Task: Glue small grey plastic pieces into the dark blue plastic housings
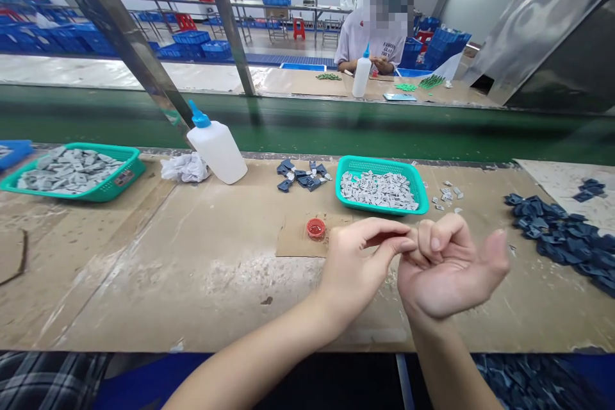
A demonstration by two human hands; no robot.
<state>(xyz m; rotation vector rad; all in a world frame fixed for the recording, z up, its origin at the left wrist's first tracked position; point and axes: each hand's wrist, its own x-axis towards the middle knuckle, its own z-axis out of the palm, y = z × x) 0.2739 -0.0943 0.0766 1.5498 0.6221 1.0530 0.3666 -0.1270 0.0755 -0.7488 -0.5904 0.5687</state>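
Above the cardboard-covered table, my left hand has its thumb and index finger pinched together against the curled fingers of my right hand. My right hand is turned palm up, its fingers folded in and its thumb sticking out to the side. Whatever lies between the touching fingertips, if anything, is hidden. Left of my hands a small red cap with wet-looking liquid inside rests on a cardboard piece. Behind them is a turquoise basket of small grey parts. A cluster of dark blue pieces lies left of that basket.
A white squeeze bottle tilts beside a crumpled cloth. Another turquoise basket holds grey parts at left. Dark blue pieces pile up at right. Beyond the green belt, a person sits working with their hands.
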